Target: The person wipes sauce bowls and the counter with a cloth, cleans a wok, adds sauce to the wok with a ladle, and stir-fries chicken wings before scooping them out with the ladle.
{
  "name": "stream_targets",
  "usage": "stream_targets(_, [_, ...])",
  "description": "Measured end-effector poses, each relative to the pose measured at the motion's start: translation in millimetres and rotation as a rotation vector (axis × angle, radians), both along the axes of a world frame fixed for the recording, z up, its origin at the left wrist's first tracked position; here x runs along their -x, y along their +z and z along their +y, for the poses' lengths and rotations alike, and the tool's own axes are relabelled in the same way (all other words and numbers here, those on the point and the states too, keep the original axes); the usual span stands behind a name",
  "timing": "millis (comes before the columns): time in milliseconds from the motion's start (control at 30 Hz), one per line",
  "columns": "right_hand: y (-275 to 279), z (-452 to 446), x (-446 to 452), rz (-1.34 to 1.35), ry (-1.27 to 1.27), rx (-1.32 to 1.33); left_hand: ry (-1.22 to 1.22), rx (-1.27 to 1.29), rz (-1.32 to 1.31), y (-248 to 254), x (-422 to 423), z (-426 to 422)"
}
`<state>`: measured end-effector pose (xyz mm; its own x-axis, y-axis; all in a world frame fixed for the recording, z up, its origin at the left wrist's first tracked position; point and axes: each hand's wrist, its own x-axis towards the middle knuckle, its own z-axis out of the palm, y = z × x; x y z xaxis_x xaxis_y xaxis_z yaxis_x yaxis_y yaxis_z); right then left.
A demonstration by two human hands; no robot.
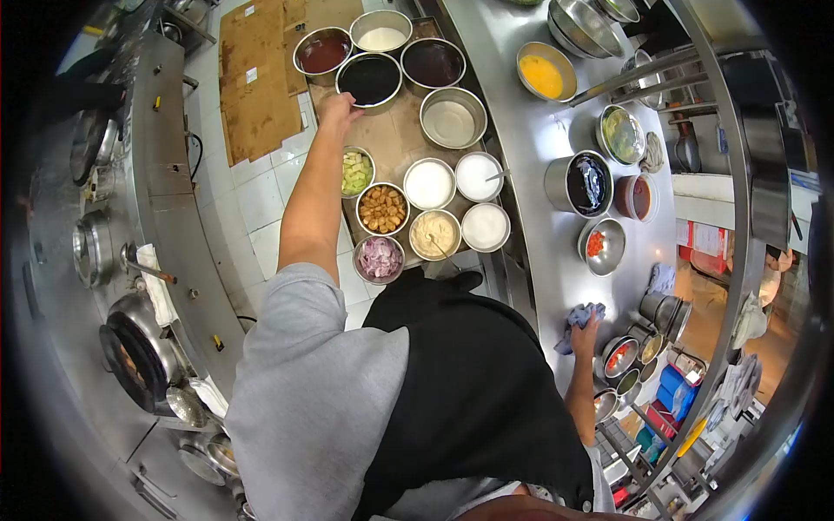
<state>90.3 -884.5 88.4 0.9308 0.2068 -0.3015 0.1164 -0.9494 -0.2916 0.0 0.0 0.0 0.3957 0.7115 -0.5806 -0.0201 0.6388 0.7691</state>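
Note:
My left hand reaches forward to the lower left rim of a round metal pot of dark liquid. Its fingers are curled at that rim. My right hand is down on the steel counter, closed on a crumpled grey-blue cloth. Around the dark pot stand a pot of reddish-brown liquid, a pot with pale contents, another dark pot and a pot of clear liquid. Nearer to me are bowls of green cubes, browned pieces and chopped purple onion.
White-filled bowls and a pale paste with a spoon share the trolley. On the steel counter stand a bowl of yellow liquid, a deep dark pot and a bowl of red bits. A wok is on the left stove.

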Motion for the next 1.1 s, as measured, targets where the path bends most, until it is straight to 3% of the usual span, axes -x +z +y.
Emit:
stream_targets(267, [-4,4,0,0.005,0.005,0.079,0.066,-0.109,0.129,33,8,-18])
stream_targets(567, [1,8,2,0.011,-0.022,0.076,0.094,-0.066,0.16,36,38,-25])
stream_targets(833, [-3,1,3,-0.056,0.016,0.032,0.055,-0.154,0.168,106,66,-54])
stream_targets(933, [-8,-2,2,-0.099,0.041,0.143,-0.006,-0.204,0.174,133,77,-67])
stream_targets(1100, [21,14,13,-0.11,-0.003,0.149,-0.238,-0.227,0.121,186,97,-111])
